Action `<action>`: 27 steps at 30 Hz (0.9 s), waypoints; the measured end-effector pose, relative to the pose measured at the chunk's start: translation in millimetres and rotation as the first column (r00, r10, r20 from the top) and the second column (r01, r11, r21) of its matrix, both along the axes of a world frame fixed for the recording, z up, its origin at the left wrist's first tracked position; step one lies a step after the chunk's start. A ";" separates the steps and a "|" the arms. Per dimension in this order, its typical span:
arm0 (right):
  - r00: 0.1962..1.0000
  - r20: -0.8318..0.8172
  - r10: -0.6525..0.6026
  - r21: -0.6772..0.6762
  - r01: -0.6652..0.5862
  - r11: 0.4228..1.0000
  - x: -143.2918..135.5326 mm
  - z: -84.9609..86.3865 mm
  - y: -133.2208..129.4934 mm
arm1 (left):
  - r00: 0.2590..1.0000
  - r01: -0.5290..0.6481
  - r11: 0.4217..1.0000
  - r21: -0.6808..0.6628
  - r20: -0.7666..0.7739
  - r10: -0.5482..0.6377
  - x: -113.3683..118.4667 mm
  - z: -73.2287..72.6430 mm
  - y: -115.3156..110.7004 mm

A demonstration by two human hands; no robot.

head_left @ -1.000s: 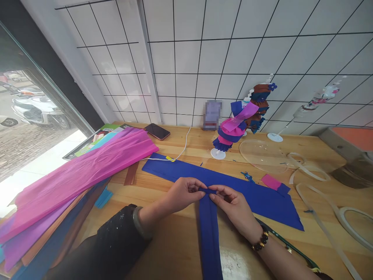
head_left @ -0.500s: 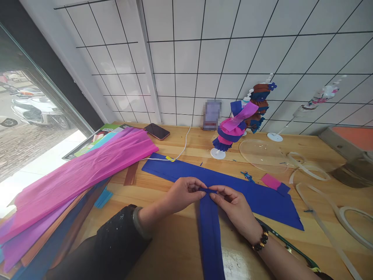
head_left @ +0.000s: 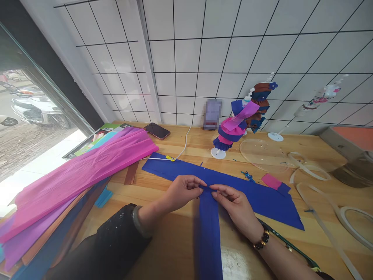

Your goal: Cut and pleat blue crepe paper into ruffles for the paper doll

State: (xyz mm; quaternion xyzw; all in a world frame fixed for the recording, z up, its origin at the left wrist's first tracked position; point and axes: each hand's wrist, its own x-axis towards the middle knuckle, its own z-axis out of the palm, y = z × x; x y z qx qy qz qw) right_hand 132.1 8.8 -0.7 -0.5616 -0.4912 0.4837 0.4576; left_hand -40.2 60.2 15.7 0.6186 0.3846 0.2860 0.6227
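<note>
Blue strip (head_left: 210,237) | long axis near-far | pinched end points away, hands (head_left: 183,193)

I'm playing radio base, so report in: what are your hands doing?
Left hand and right hand: fingertips gripping blue strip at its top end. Wide blue sheet lies just behind.

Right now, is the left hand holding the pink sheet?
No, the left hand pinches the far end of the narrow blue strip, and the pink sheet lies apart to the left.
</note>
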 end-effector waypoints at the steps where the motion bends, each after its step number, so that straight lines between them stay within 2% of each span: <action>1: 1.000 0.009 0.000 0.002 0.000 1.000 0.0 0.3 0.0 | 1.000 -0.003 1.000 0.014 -0.012 0.003 0.2 0.0 -0.4; 7: 0.998 0.066 0.000 -0.010 0.001 1.000 -0.5 2.5 0.4 | 0.999 -0.010 0.999 0.050 -0.044 0.012 1.4 -1.5 -2.0; 13: 1.000 0.003 -0.005 -0.030 0.005 1.000 -0.2 4.3 0.7 | 0.998 -0.012 0.998 0.056 -0.057 0.015 1.4 -1.2 -1.9; 20: 0.999 0.022 0.040 -0.040 -0.039 0.998 1.2 5.5 -0.3 | 0.998 0.005 0.997 0.079 -0.055 -0.001 0.7 -2.7 -1.0; 27: 0.995 0.094 0.012 -0.010 -0.012 1.000 -1.6 4.0 0.8 | 0.997 0.024 1.000 0.020 -0.076 -0.022 -0.8 2.4 -0.5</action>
